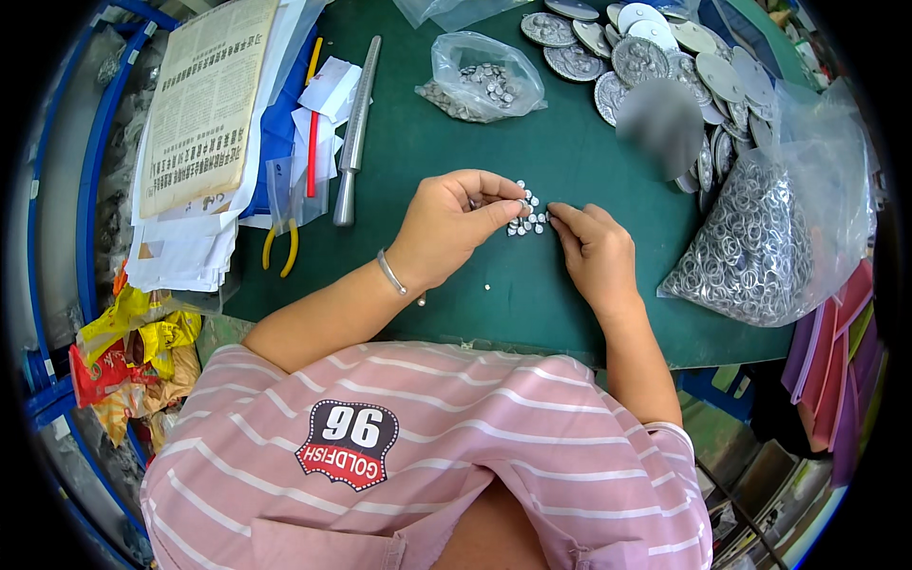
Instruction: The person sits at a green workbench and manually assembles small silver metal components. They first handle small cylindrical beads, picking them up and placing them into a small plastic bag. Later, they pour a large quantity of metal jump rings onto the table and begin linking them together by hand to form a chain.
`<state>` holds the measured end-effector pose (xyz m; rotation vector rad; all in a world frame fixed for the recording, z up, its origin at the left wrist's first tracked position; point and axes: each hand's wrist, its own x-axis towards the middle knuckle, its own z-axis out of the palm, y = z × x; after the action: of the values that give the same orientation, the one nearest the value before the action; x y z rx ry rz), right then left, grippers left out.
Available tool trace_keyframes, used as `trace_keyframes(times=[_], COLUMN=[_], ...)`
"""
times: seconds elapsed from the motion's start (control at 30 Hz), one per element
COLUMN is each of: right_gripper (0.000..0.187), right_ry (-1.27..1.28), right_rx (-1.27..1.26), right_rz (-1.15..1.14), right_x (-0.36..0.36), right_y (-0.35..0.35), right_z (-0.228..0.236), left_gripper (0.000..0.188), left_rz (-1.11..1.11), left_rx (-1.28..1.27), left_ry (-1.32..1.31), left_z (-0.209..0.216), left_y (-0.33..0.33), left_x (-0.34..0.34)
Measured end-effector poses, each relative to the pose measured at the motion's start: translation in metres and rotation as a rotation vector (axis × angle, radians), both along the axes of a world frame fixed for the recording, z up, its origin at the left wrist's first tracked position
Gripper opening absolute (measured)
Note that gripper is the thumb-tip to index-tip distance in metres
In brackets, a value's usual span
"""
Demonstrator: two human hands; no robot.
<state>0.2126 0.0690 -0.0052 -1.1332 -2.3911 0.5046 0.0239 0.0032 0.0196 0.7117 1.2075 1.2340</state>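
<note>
Several small round silver pieces (528,224) lie in a loose cluster on the green table, between my two hands. My left hand (454,223), with a silver bangle (390,274) on its wrist, pinches at the left side of the cluster; a small pale piece shows at its thumb and fingertips. Just right of the cluster, my right hand (594,249) has thumb and forefinger pinched together, palm down. Whatever sits between those fingertips is too small to make out. One tiny light bit (487,287) lies apart, nearer my body.
Beyond my hands stands an open clear bag (484,78) of small metal pieces. Embossed silver discs (641,60) pile at the far right, beside a big bag of metal rings (750,242). A tapered metal rod (358,133), yellow-handled pliers (280,249) and stacked papers (204,104) lie left.
</note>
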Motion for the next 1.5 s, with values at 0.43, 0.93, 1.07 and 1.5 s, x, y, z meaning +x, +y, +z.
trace_keyframes(times=[0.43, 0.93, 1.07, 1.5], right_gripper=[0.011, 0.011, 0.013, 0.008], right_ry=[-0.007, 0.291, 0.059, 0.538], right_rx=[0.049, -0.566, -0.238, -0.826], right_rz=[0.141, -0.058, 0.055, 0.034], right_x=[-0.001, -0.009, -0.021, 0.002], right_y=[0.009, 0.021, 0.020, 0.024], right_z=[0.010, 0.006, 0.006, 0.005], left_gripper=[0.010, 0.011, 0.013, 0.007], left_rz=[-0.023, 0.009, -0.097, -0.258], left_rx=[0.045, 0.038, 0.130, 0.427], left_ry=[0.034, -0.486, 0.581, 0.874], left_z=[-0.003, -0.009, -0.021, -0.032], left_y=[-0.005, 0.008, 0.032, 0.041], left_x=[0.004, -0.021, -0.017, -0.020])
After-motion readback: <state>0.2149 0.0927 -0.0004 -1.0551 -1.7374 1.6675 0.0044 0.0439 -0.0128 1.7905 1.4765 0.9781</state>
